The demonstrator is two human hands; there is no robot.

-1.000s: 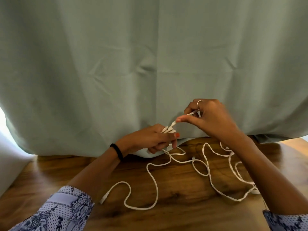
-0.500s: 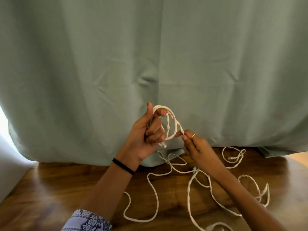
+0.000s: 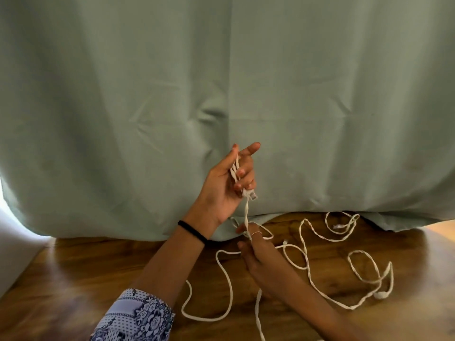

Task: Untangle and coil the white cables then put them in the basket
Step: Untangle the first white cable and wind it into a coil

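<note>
The white cables [image 3: 305, 257] lay mostly in loose tangled loops on the wooden worktop [image 3: 73, 279], with a few turns and a connector held raised in the left hand [image 3: 227, 183], whose lower fingers curled round them. The right hand [image 3: 256, 252] pinched the strand running down from that bundle. Pulling it taut could probably tighten the crossed loops into a knot, or drag turns off the left hand.

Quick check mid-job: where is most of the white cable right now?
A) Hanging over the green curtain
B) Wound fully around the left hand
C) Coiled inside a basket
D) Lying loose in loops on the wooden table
D: the white cable sprawls in loose loops across the wooden table; the left hand holds only a few strands, and the right hand pinches the strand below it.
</note>
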